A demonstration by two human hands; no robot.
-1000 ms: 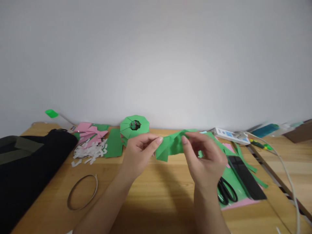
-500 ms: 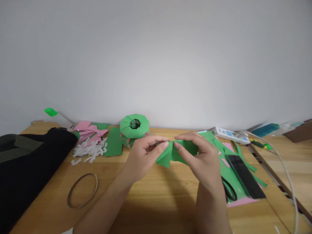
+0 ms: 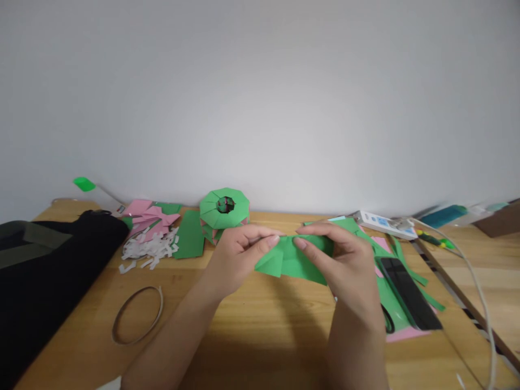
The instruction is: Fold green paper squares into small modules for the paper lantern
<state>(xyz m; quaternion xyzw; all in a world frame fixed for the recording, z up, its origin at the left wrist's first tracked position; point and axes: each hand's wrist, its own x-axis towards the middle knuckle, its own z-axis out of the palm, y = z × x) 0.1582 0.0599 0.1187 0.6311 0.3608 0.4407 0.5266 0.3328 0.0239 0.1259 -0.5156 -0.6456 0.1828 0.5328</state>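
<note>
My left hand (image 3: 238, 260) and my right hand (image 3: 343, 265) both pinch a folded green paper piece (image 3: 290, 261) just above the wooden table (image 3: 244, 325). The left fingers grip its left top edge. The right fingers grip its right part and cover some of it. Behind the left hand stands a round green folded paper ring (image 3: 224, 208) with pink showing at its sides.
A black bag (image 3: 44, 276) lies at the left, near a thin band loop (image 3: 137, 315). Pink folded papers (image 3: 148, 216), white scraps (image 3: 150, 249) and a green sheet (image 3: 190, 241) sit at the back left. At the right: a black phone (image 3: 408, 292), green strips, scissors, a power strip (image 3: 384, 223), a cable (image 3: 479, 292).
My right hand has come in from the right and closed on the green paper. The paper has been pressed flatter and lower toward the table.
</note>
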